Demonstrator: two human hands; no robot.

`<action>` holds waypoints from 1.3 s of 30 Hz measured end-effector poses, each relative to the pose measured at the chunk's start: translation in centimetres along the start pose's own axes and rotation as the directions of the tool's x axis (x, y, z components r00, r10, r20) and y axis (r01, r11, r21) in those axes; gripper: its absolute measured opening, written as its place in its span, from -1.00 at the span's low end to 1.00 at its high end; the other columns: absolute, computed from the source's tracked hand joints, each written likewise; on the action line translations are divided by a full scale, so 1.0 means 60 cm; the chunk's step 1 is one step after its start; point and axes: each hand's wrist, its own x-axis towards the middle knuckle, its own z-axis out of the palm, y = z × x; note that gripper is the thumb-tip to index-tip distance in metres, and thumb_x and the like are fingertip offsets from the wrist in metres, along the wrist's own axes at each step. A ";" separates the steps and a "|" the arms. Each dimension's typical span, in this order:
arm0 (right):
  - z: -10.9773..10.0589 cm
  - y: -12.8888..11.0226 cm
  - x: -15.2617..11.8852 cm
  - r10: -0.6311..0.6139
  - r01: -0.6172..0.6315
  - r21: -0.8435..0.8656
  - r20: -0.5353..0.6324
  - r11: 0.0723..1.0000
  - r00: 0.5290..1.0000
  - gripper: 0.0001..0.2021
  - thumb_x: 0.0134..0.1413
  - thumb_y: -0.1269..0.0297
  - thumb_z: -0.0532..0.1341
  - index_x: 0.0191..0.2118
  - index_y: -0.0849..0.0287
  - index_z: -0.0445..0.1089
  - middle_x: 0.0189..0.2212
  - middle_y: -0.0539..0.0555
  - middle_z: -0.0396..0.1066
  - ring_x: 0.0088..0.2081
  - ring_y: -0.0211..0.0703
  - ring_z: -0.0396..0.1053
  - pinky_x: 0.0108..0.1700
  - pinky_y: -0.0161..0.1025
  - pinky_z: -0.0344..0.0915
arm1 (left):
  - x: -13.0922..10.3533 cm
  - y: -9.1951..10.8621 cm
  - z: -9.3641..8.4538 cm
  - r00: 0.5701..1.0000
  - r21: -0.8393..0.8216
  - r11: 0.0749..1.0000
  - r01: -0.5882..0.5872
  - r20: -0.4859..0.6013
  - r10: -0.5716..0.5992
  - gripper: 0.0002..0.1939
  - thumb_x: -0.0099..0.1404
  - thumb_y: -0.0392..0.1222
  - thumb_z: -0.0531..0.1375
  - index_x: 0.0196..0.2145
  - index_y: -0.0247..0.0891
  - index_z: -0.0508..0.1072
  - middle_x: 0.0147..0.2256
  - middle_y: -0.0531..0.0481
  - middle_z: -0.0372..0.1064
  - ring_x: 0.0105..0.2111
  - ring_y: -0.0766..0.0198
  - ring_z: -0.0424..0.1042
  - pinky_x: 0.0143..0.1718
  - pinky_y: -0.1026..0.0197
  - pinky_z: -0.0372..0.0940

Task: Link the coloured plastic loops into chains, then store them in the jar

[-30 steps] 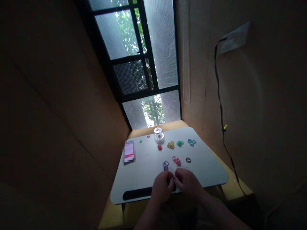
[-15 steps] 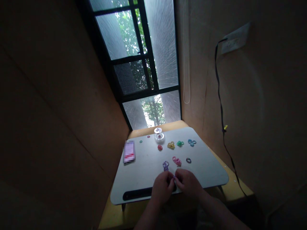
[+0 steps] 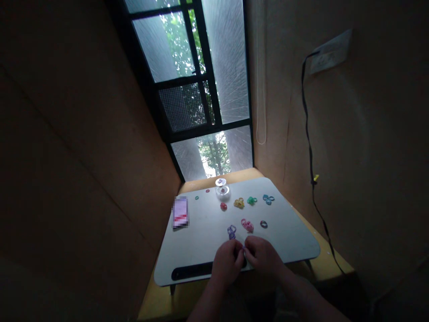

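My left hand (image 3: 228, 261) and my right hand (image 3: 262, 256) meet over the near edge of the white table (image 3: 201, 243). Both are closed, fingertips pinched together around a tiny purplish bit that looks like a small purple band (image 3: 243, 248); most of it is hidden by the fingers. Just beyond my left hand lies a little pile of purple bands (image 3: 231, 231). A cluster of pink bands (image 3: 247, 225) sits past my right hand, with a dark band (image 3: 263, 224) to its right.
Farther back are red bands (image 3: 223, 206), yellow bands (image 3: 239, 203), green bands (image 3: 251, 201) and blue bands (image 3: 268, 199). A clear spool (image 3: 223, 191) stands near the window. A blurred phone-like object (image 3: 180, 212) lies at left. A black slot (image 3: 192, 271) runs along the near edge.
The hands stay in almost the same place, still pinched together. The view has shifted very slightly; the piles on the table are unchanged.
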 end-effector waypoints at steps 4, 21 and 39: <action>0.000 0.000 -0.001 -0.002 0.002 0.002 -0.002 1.000 1.000 -0.90 0.06 0.34 0.12 -0.46 0.13 0.24 -0.49 -0.02 0.32 -0.41 -0.22 0.23 -0.35 -0.28 0.01 | 0.000 -0.001 0.001 1.000 0.010 1.000 0.006 0.008 -0.006 -0.94 0.26 -0.25 0.13 -0.35 -0.22 0.41 -0.39 0.03 0.39 -0.36 0.26 0.33 -0.33 0.24 0.12; -0.006 -0.005 0.000 0.007 -0.007 0.003 0.013 1.000 1.000 -0.89 0.07 0.33 0.12 -0.46 0.13 0.24 -0.49 -0.02 0.33 -0.42 -0.22 0.23 -0.36 -0.29 0.02 | -0.003 0.006 -0.004 1.000 0.011 1.000 0.016 0.011 -0.016 -0.94 0.26 -0.27 0.13 -0.36 -0.22 0.40 -0.39 0.03 0.38 -0.36 0.25 0.32 -0.32 0.24 0.12; -0.001 0.000 -0.001 0.004 -0.004 -0.012 0.011 1.000 1.000 -0.90 0.07 0.33 0.12 -0.46 0.14 0.26 -0.48 -0.02 0.33 -0.41 -0.22 0.22 -0.35 -0.28 0.01 | -0.002 0.004 -0.002 1.000 0.020 1.000 0.011 0.009 -0.011 -0.93 0.27 -0.25 0.13 -0.35 -0.23 0.41 -0.38 0.02 0.38 -0.36 0.25 0.32 -0.32 0.24 0.11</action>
